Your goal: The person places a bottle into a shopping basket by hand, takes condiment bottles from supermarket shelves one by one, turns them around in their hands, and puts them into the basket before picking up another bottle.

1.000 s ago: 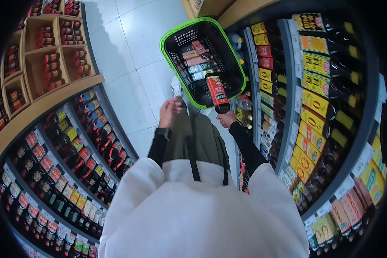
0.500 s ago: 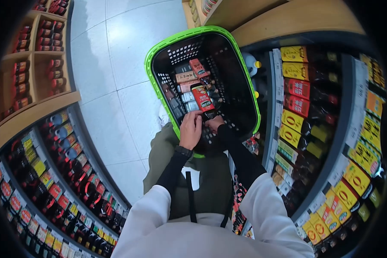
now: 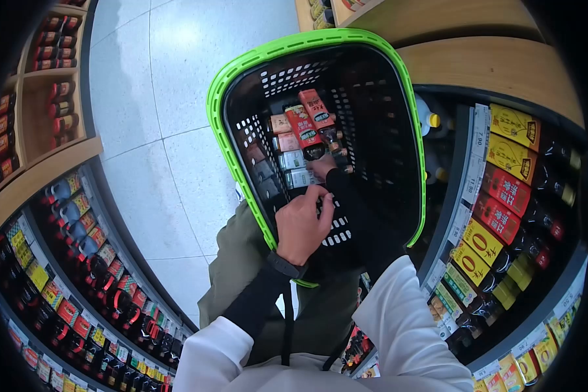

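Right now the right hand [image 3: 320, 168] is down inside the basket, at the dark neck end of a red-labelled bottle [image 3: 302, 125], and seems closed around it, though the fingers are mostly hidden. Left hand [image 3: 304, 223] is nearer the wearer, apart from the bottle, fingers loosely curled and nothing visible in them; can't tell if it touches the right sleeve [image 3: 353, 196]. Bottle lies label up, neck toward the wearer, close beside a second red-labelled bottle [image 3: 316, 108]. Pink-labelled packs [image 3: 286, 141] and pale-labelled packs [image 3: 293, 160] sit next to it. Step in hand looks like setting the bottle down among these; it's low in the basket, but whether it fully rests can't be told. Letting go cleanly would call for lowering the neck end until supported, then opening the fingers without nudging neighbours. Around that: black basket with green rim [image 3: 214, 111], pale floor tiles [image 3: 176, 163], yellow-labelled bottles [image 3: 477, 238] on the right-hand shelf, and wooden cubbies [image 3: 29, 111] with dark jars on the left.
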The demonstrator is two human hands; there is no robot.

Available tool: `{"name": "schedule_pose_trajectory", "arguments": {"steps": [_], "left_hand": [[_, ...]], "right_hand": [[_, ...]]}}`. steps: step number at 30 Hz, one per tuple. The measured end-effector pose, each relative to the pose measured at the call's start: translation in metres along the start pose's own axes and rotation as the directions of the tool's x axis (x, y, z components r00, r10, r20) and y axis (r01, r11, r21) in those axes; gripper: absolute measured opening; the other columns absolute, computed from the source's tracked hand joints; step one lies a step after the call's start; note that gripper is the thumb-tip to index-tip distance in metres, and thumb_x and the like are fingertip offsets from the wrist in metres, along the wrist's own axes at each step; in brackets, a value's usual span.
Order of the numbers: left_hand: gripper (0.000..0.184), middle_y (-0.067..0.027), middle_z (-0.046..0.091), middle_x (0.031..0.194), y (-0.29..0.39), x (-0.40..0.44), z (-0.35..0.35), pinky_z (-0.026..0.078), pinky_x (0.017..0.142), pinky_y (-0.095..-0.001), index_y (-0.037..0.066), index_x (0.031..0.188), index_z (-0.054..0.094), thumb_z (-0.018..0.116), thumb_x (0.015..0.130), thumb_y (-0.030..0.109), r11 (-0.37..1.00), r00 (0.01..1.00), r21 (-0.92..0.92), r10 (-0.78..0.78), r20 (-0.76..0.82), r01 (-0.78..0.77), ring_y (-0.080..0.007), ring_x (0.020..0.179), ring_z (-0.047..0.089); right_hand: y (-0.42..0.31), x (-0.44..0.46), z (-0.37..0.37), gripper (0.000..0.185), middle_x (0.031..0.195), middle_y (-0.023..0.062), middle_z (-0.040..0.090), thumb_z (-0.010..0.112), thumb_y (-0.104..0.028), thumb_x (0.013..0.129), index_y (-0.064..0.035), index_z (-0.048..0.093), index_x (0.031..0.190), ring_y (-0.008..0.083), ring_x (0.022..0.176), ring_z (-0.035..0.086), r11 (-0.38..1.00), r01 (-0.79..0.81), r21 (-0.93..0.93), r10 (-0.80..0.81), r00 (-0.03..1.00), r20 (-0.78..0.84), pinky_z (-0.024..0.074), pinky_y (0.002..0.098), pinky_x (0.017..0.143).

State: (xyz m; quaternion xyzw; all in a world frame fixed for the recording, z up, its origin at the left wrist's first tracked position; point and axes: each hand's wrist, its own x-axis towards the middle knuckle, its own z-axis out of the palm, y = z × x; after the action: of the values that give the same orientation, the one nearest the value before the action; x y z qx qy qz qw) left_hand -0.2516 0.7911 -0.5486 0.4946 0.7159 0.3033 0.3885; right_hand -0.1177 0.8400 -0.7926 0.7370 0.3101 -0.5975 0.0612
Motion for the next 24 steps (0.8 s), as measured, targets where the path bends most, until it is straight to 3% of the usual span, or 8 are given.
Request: {"name": "schedule_pose_trajectory", "arguments": {"steps": [5, 9, 15, 18, 21, 24], "left_hand": [[0.007, -0.0034, 0.044, 0.049, 0.005, 0.003, 0.006, 0.035, 0.042, -0.0325, 0.009, 0.082, 0.061, 0.064, 0.084, 0.015, 0.998, 1.0, -0.057, -0.018, 0.021, 0.019, -0.0182, 0.041, 0.047], [0.006, -0.003, 0.043, 0.049, 0.003, 0.007, 0.004, 0.034, 0.042, -0.0314, 0.009, 0.082, 0.061, 0.064, 0.084, 0.014, 0.997, 1.0, -0.074, -0.021, 0.013, 0.022, -0.0165, 0.041, 0.045], [0.005, -0.0026, 0.041, 0.048, 0.002, 0.007, 0.003, 0.032, 0.041, -0.0308, 0.009, 0.083, 0.061, 0.064, 0.084, 0.013, 0.994, 0.999, -0.103, -0.019, 0.028, 0.022, -0.0153, 0.04, 0.043], [0.005, -0.0025, 0.041, 0.048, 0.001, 0.007, 0.002, 0.032, 0.041, -0.0306, 0.008, 0.083, 0.061, 0.063, 0.084, 0.012, 0.993, 0.999, -0.112, -0.021, 0.03, 0.024, -0.015, 0.04, 0.043], [0.005, -0.0025, 0.041, 0.048, 0.001, 0.006, 0.001, 0.032, 0.041, -0.0307, 0.008, 0.083, 0.06, 0.064, 0.084, 0.012, 0.993, 0.999, -0.116, -0.012, 0.035, 0.016, -0.015, 0.04, 0.043], [0.006, -0.0026, 0.04, 0.048, 0.001, 0.004, 0.001, 0.032, 0.041, -0.0309, 0.008, 0.083, 0.06, 0.064, 0.084, 0.012, 0.995, 0.999, -0.101, -0.003, 0.037, 0.007, -0.0152, 0.039, 0.043]], "right_hand": [[-0.006, 0.015, -0.002, 0.03, 0.065, 0.0083, 0.061, 0.074, -0.016, 0.066, -0.0012, 0.061, 0.088, 0.0198, 0.053, 0.061, 0.995, -0.075, -0.058, 0.078, 0.996, 0.046, 0.0479, 0.0324, 0.047], [-0.01, 0.029, 0.0, 0.032, 0.067, 0.009, 0.062, 0.075, -0.018, 0.066, -0.001, 0.062, 0.089, 0.0195, 0.054, 0.061, 0.996, -0.007, -0.087, 0.011, 0.999, 0.044, 0.0489, 0.0316, 0.048], [-0.023, 0.036, 0.01, 0.03, 0.067, 0.0089, 0.063, 0.076, -0.019, 0.066, -0.0005, 0.063, 0.086, 0.0179, 0.053, 0.061, 0.997, -0.027, -0.067, 0.024, 0.999, -0.044, 0.0483, 0.0303, 0.048], [-0.032, 0.04, 0.009, 0.031, 0.067, 0.0079, 0.064, 0.077, -0.02, 0.066, -0.0001, 0.063, 0.086, 0.0166, 0.052, 0.06, 0.992, -0.087, -0.089, 0.087, 0.996, 0.0, 0.0472, 0.0302, 0.047], [-0.032, 0.039, 0.007, 0.022, 0.064, 0.0042, 0.061, 0.076, -0.016, 0.069, -0.0043, 0.062, 0.081, 0.0154, 0.05, 0.058, 0.996, -0.084, -0.032, 0.085, 0.996, 0.022, 0.0468, 0.0279, 0.046], [-0.032, 0.03, 0.002, 0.017, 0.065, -0.0004, 0.059, 0.075, -0.012, 0.072, -0.0089, 0.061, 0.08, 0.0144, 0.055, 0.058, 0.933, -0.17, 0.316, 0.117, 0.976, 0.182, 0.0494, 0.0256, 0.051]]}}
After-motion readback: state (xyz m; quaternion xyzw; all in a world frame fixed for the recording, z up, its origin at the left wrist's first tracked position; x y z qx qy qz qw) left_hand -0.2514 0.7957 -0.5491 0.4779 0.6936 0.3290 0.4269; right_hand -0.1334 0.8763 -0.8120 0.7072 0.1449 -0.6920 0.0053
